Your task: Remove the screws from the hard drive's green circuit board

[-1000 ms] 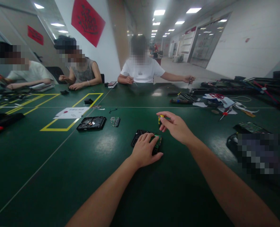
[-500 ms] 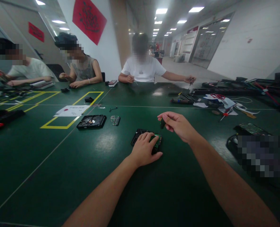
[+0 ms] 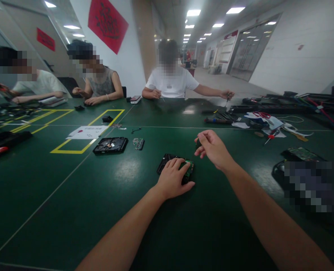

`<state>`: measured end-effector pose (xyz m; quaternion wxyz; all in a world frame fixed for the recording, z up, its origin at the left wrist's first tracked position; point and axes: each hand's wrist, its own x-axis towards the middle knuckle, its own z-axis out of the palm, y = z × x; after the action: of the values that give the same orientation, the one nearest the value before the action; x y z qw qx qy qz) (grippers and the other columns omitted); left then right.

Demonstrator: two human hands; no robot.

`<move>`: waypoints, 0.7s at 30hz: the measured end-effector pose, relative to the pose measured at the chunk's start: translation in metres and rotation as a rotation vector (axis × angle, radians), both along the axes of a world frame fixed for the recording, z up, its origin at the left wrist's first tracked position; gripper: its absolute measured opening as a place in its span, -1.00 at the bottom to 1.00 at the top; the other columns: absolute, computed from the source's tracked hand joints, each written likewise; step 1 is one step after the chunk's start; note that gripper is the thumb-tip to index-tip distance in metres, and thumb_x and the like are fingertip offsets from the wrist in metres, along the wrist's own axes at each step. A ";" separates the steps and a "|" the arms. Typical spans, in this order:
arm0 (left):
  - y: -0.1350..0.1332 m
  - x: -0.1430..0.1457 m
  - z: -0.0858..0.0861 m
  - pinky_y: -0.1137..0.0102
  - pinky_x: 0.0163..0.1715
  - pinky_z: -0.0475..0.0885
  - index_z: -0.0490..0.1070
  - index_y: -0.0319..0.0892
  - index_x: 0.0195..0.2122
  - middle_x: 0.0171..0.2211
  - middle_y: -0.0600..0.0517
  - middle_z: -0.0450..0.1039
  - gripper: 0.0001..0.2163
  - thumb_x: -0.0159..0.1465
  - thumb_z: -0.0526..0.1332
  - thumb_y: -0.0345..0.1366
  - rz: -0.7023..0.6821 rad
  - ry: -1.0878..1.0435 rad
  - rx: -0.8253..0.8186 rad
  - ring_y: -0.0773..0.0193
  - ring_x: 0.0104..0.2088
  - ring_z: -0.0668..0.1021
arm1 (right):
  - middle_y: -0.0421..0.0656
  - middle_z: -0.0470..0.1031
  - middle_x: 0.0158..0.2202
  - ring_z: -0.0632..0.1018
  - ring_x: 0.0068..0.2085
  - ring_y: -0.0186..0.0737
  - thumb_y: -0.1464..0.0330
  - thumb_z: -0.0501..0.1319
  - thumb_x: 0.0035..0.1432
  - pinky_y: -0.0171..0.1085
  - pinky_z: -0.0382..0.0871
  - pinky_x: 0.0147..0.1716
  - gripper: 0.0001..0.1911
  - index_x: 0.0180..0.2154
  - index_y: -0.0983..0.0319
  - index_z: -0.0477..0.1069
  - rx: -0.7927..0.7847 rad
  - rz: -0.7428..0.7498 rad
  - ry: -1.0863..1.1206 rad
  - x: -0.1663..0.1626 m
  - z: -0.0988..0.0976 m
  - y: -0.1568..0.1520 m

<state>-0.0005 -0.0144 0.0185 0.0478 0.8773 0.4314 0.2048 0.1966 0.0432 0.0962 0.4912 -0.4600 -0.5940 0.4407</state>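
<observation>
My left hand (image 3: 174,178) lies spread across a black hard drive (image 3: 163,161), fingers flat on it and thumb stretched out to the right. Part of a green circuit board (image 3: 188,169) on the drive shows beside the fingers, and the rest is covered. Above and to the right, my right hand (image 3: 210,147) is closed in a pinch around a small screwdriver with a dark handle (image 3: 198,143). Its tip is hard to make out against the dark green table (image 3: 121,210), and the hand is raised apart from the drive.
To the left lie another black drive casing (image 3: 110,145), a loose circuit board (image 3: 138,143) and a paper sheet (image 3: 87,131) by yellow tape. Tools and cloth (image 3: 264,119) are at the right, near a dark device (image 3: 305,154). Several people sit across the table, one facing me (image 3: 169,82).
My right hand has moved slightly up and to the right with the screwdriver, away from the circuit board. My left hand stays on the drive. The whole view has shifted a little.
</observation>
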 end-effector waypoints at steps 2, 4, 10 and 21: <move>0.000 0.000 0.000 -0.04 0.28 0.25 0.28 -0.05 0.34 0.21 -0.14 0.32 -0.33 0.27 0.29 0.11 0.001 0.004 -0.001 -0.14 0.24 0.35 | -0.19 0.48 -0.19 0.52 -0.59 -0.40 -0.01 0.24 0.30 -0.40 0.23 -0.73 -0.62 -0.14 0.14 0.29 0.024 0.000 -0.053 -0.001 -0.002 0.000; -0.001 0.000 0.000 -0.04 0.29 0.24 0.28 -0.05 0.35 0.21 -0.14 0.32 -0.33 0.28 0.28 0.12 0.001 0.005 -0.002 -0.14 0.24 0.35 | -0.22 0.46 -0.23 0.47 -0.62 -0.44 -0.02 0.26 0.27 -0.41 0.19 -0.75 -0.60 -0.16 0.14 0.29 0.041 -0.001 -0.066 -0.001 -0.002 0.000; -0.001 0.000 0.000 -0.03 0.28 0.25 0.28 -0.04 0.34 0.21 -0.14 0.32 -0.33 0.26 0.29 0.11 0.005 0.001 0.002 -0.14 0.23 0.35 | -0.18 0.47 -0.20 0.52 -0.54 -0.42 0.11 0.25 0.32 -0.43 0.27 -0.69 -0.73 -0.12 0.16 0.40 -0.077 0.081 0.103 -0.001 0.009 -0.006; -0.001 0.000 0.001 -0.02 0.28 0.25 0.28 -0.08 0.34 0.20 -0.16 0.32 -0.33 0.27 0.28 0.11 0.001 0.004 0.002 -0.14 0.23 0.35 | -0.11 0.60 -0.17 0.45 -0.53 -0.43 0.06 0.24 0.31 -0.40 0.19 -0.65 -0.68 -0.18 0.19 0.48 -0.106 0.146 0.083 -0.002 0.013 -0.008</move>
<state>-0.0001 -0.0157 0.0196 0.0460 0.8776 0.4317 0.2033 0.1941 0.0355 0.1092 0.4570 -0.4223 -0.5810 0.5247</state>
